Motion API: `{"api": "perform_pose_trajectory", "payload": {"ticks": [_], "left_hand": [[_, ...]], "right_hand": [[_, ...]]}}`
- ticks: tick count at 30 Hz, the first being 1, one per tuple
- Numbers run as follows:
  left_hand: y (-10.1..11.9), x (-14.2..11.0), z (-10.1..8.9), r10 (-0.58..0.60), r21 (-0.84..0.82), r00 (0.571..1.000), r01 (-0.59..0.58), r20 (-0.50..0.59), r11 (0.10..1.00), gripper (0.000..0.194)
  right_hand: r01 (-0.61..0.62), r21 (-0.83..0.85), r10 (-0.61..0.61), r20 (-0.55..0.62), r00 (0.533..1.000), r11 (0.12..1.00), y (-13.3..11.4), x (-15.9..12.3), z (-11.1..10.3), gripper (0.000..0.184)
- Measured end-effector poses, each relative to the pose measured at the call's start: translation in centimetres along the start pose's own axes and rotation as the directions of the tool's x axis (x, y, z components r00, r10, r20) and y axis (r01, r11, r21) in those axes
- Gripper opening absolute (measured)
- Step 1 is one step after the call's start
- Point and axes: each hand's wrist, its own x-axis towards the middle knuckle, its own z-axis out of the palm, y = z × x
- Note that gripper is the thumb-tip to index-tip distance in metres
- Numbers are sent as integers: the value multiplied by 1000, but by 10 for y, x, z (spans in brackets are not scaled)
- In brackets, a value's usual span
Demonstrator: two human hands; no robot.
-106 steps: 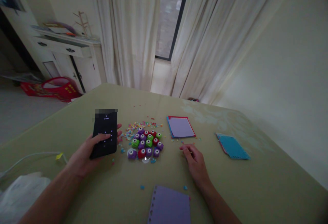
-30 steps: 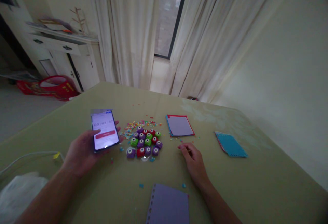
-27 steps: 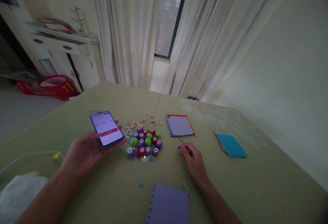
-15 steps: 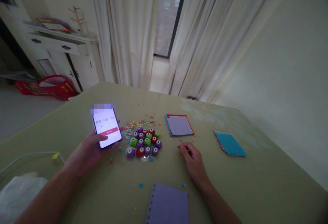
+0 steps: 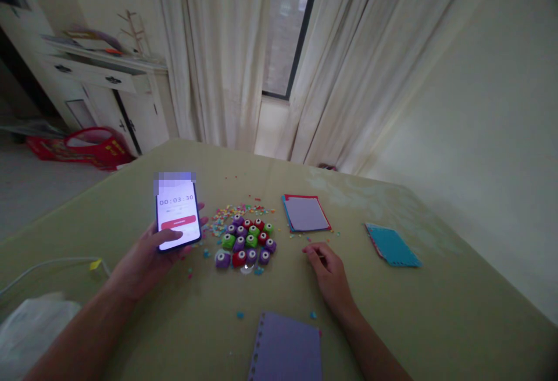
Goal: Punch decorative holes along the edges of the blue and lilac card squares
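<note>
My left hand (image 5: pixel 146 256) is closed round a smartphone (image 5: pixel 178 215), with the thumb over the lower part of its lit screen. The screen reads 00:03:30 above a red bar. My right hand (image 5: pixel 325 270) rests on the table, fingers curled in and thumb against them; whatever they may hold is hidden. Between the hands sits a cluster of small purple, red and green blocks (image 5: pixel 251 241), each with a white eye-like spot. Behind and left of them lie scattered tiny coloured bits (image 5: pixel 229 215). Just beyond my right hand is a stack of coloured sheets (image 5: pixel 305 213), lilac on top.
A lilac sheet with a punched edge (image 5: pixel 288 346) lies at the near edge. At the right is a teal notepad (image 5: pixel 393 245). A white cable (image 5: pixel 52 262) and a white bag (image 5: pixel 37 337) are at the left. Curtains (image 5: pixel 222 49) hang behind the table (image 5: pixel 436 311).
My left hand has shifted the phone slightly left and turned it more upright. The reading stays at 00:03:30. My right hand has not visibly moved.
</note>
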Motion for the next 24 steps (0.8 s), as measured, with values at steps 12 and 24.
{"api": "perform_pose_trajectory", "payload": {"ticks": [12,24], "left_hand": [[-1,2,0,37,17,997,-38,61,999,84],[-3,2,1,41,-45,994,-37,100,998,87]], "right_hand": [[-7,-13,7,-1,1000,1000,-2,0,0,47],[10,-14,-10,-3,1000,1000,-3,0,0,46]]}}
